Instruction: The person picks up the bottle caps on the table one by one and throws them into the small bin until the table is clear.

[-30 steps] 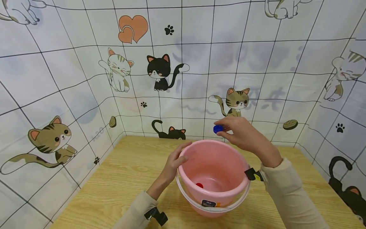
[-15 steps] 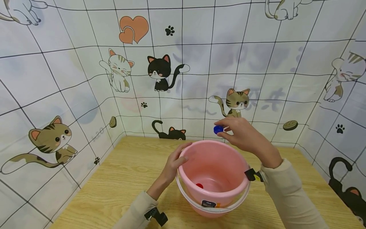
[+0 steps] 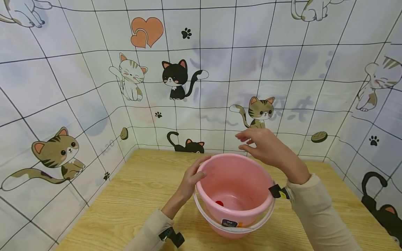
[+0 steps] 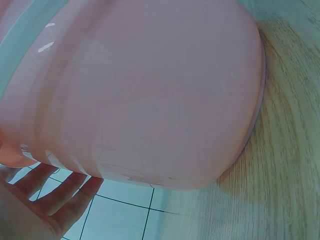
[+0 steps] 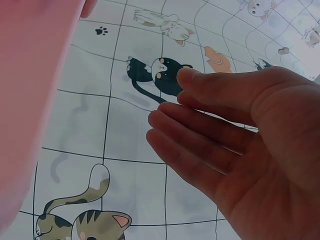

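Observation:
A pink plastic bucket stands on the wooden table, its white handle hanging down at the front. My left hand grips the bucket's left rim, thumb over the edge and fingers against the outside wall. In the left wrist view, the fingers touch that wall from below. Above the bucket's back right rim hovers my right hand, its thumb and fingers apart with nothing between them. The right wrist view shows its bare palm. Inside the bucket, a small red object is partly hidden by the front rim.
The wood-grain table extends to both sides of the bucket. Behind and beside it hangs a white gridded sheet printed with cats. Dark wrist straps sit on both sleeves.
The small round blue object that my right hand pinched has left its fingers and is out of sight. The right thumb and fingers have parted. My left hand and the bucket stay put.

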The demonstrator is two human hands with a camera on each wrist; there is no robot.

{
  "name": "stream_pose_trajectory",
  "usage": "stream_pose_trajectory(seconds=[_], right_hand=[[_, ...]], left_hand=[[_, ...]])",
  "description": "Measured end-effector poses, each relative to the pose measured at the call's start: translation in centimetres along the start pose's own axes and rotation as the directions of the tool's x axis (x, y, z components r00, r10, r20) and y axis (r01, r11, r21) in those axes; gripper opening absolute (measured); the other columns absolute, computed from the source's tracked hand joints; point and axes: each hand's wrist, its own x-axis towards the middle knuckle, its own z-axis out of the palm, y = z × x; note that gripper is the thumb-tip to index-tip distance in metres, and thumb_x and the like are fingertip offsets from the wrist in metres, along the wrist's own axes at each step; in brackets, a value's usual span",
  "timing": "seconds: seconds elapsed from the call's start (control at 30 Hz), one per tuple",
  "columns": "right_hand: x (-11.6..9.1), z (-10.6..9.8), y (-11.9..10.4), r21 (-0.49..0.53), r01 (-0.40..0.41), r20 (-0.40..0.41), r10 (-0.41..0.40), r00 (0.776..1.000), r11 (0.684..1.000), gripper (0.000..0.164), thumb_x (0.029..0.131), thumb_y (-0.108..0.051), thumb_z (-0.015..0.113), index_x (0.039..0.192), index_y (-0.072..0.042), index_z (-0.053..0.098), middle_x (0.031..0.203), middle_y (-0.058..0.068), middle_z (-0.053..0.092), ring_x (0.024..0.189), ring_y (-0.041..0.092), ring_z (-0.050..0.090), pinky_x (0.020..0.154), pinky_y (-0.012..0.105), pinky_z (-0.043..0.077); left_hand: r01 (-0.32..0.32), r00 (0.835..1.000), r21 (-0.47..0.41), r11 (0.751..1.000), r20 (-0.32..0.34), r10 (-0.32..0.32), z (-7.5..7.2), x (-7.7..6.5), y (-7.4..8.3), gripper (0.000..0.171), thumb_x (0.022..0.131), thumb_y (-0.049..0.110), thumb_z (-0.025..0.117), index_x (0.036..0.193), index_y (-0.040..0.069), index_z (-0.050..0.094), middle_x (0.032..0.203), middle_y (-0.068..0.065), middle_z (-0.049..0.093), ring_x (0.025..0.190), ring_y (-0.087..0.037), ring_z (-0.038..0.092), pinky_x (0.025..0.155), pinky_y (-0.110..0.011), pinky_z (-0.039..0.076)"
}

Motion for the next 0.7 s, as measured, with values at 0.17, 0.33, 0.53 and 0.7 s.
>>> stream_pose_trajectory(seconds=[0.17, 0.33, 0.53, 0.7], right_hand=[[0.0, 0.0, -0.1, 0.000, 0.004, 0.000, -0.004, 1.000, 1.000, 0.030, 0.090, -0.007, 0.076, 0.119, 0.000, 0.071, 0.110, 0.015, 0.076, 0.091, 0.028, 0.077, 0.080, 0.042, 0.065], [-0.2, -0.1, -0.1, 0.013, 0.002, -0.005, -0.002, 1.000, 1.000, 0.030, 0.090, -0.006, 0.076, 0.119, 0.000, 0.072, 0.109, 0.015, 0.076, 0.091, 0.027, 0.077, 0.080, 0.041, 0.065], [-1.1, -0.5, 0.5, 0.040, -0.016, -0.013, 0.017, 1.000, 0.999, 0.029, 0.092, -0.006, 0.074, 0.120, -0.002, 0.073, 0.111, 0.014, 0.077, 0.092, 0.027, 0.077, 0.080, 0.041, 0.065], [-2.3, -0.4, 1.8, 0.051, -0.043, -0.024, 0.044, 0.999, 0.998, 0.026, 0.093, -0.008, 0.073, 0.119, -0.003, 0.073, 0.110, 0.014, 0.077, 0.093, 0.027, 0.077, 0.079, 0.041, 0.065]], left_hand=[[-0.002, 1.000, -0.004, 1.000, 0.000, 0.002, 0.0, 0.0, 0.0, 0.064, 0.094, 0.025, 0.050, 0.156, 0.011, 0.045, 0.146, -0.025, 0.057, 0.115, -0.053, 0.064, 0.089, -0.067, 0.057], [0.001, 1.000, 0.010, 1.000, -0.005, -0.001, 0.0, 0.1, -0.1, 0.063, 0.094, 0.027, 0.050, 0.155, 0.013, 0.046, 0.146, -0.023, 0.057, 0.117, -0.052, 0.064, 0.091, -0.066, 0.057], [-0.003, 1.000, 0.008, 1.000, -0.006, 0.003, 0.0, 0.1, -0.2, 0.063, 0.093, 0.028, 0.051, 0.155, 0.013, 0.046, 0.147, -0.023, 0.056, 0.118, -0.051, 0.064, 0.091, -0.066, 0.057], [-0.002, 1.000, 0.010, 1.000, -0.006, 0.002, 0.0, 0.1, -0.2, 0.063, 0.094, 0.027, 0.051, 0.155, 0.012, 0.046, 0.146, -0.024, 0.057, 0.116, -0.049, 0.065, 0.090, -0.063, 0.059]])
